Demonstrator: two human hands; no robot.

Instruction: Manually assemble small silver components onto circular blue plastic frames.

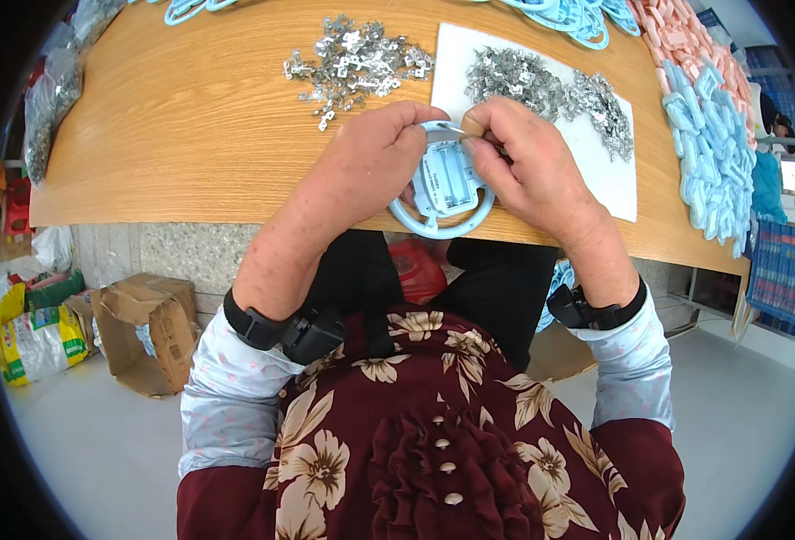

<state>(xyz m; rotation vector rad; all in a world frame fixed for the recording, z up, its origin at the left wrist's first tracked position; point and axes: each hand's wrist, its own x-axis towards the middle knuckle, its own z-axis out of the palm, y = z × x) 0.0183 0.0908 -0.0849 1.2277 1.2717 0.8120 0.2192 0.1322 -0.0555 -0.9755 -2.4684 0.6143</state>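
Observation:
At the table's near edge, my left hand (381, 153) grips a light blue plastic ring-shaped housing (440, 232) by its upper left side. A rectangular battery compartment with an open top faces up in the middle of the housing. My right hand (522, 162) is closed in a pinch at the upper right of the housing. A thin shiny sliver shows by its fingertips, too small to name. Beyond my hands lies a loose pile of small silver metal clips (357, 63). More metal pieces (514, 76) lie on a white board (449, 54) just past my right hand.
Blue plastic parts (708, 153) and pink ones (681, 36) are stacked along the table's right side. Several blue ring parts (569, 18) lie at the far edge. Bags of metal pieces (53, 103) hang at the left. A cardboard box (145, 333) stands on the floor.

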